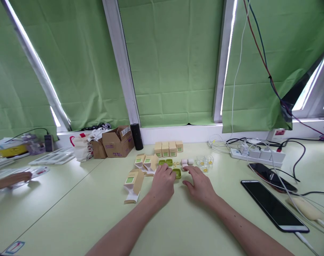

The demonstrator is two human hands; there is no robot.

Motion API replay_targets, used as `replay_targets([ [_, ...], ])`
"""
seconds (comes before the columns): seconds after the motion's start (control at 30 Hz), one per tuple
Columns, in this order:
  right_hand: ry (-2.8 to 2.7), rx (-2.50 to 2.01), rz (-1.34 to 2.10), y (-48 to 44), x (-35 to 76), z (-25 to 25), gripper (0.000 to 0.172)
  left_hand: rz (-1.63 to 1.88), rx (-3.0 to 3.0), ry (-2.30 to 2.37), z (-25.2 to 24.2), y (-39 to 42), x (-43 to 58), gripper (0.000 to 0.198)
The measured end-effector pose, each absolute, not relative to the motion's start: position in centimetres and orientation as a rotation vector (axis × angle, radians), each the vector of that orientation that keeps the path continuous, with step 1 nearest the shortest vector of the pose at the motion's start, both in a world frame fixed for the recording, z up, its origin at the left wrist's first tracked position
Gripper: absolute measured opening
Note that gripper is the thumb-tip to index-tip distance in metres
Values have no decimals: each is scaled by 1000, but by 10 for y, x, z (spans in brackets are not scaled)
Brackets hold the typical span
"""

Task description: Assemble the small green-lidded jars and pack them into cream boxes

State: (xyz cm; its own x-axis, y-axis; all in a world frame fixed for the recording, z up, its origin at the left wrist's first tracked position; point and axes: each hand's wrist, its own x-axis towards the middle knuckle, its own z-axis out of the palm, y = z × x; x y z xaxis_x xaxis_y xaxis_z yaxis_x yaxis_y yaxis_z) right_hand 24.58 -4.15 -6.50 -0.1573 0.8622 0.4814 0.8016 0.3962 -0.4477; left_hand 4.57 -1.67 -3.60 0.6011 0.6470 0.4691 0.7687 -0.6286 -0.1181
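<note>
Left hand (162,183) and right hand (200,184) sit apart, either side of a green tray (177,174): the left curls at its edge, grip impossible to tell; the right is spread, thumb away from fingers. Taking that tray as the clock's centre, two more smooth, shallow trays (169,162) lie toward ten o'clock, tiny yellow pieces (174,164) at twelve, rounded white pieces (190,161) at one, and clear cups (210,160) with yellow centres at two. Work seems partway: four matte tan boxes (165,147) stand near twelve, apparently closed, while three cardboard boxes (137,177) around nine, white-lined flaps out, look unfinished, like the loose parts.
</note>
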Motion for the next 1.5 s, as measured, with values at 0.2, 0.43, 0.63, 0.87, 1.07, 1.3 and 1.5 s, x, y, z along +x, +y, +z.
replay_targets([
  [0.2,-1945,-1279,162,-37,246,-71,44,-623,-2554,-1009,-36,-26,52,24],
  [0.43,-1789,-1152,239,-34,248,-71,40,-1066,-2555,-901,-31,-28,47,21],
  [0.63,-1715,-1043,261,-41,245,-64,40,-1250,-2536,-853,-25,-25,40,44],
  [0.87,-1666,-942,288,-47,241,-60,39,-1286,-2549,-738,-31,-21,41,44],
  [1.07,-1653,-938,320,-47,241,-59,38,-1287,-2541,-722,-34,-17,39,40],
  [1.3,-1658,-910,356,-47,241,-59,35,-1333,-2572,-749,-34,-14,39,37],
  [1.5,-1684,-954,344,-46,243,-61,46,-1427,-2575,-808,-35,-12,40,34],
])
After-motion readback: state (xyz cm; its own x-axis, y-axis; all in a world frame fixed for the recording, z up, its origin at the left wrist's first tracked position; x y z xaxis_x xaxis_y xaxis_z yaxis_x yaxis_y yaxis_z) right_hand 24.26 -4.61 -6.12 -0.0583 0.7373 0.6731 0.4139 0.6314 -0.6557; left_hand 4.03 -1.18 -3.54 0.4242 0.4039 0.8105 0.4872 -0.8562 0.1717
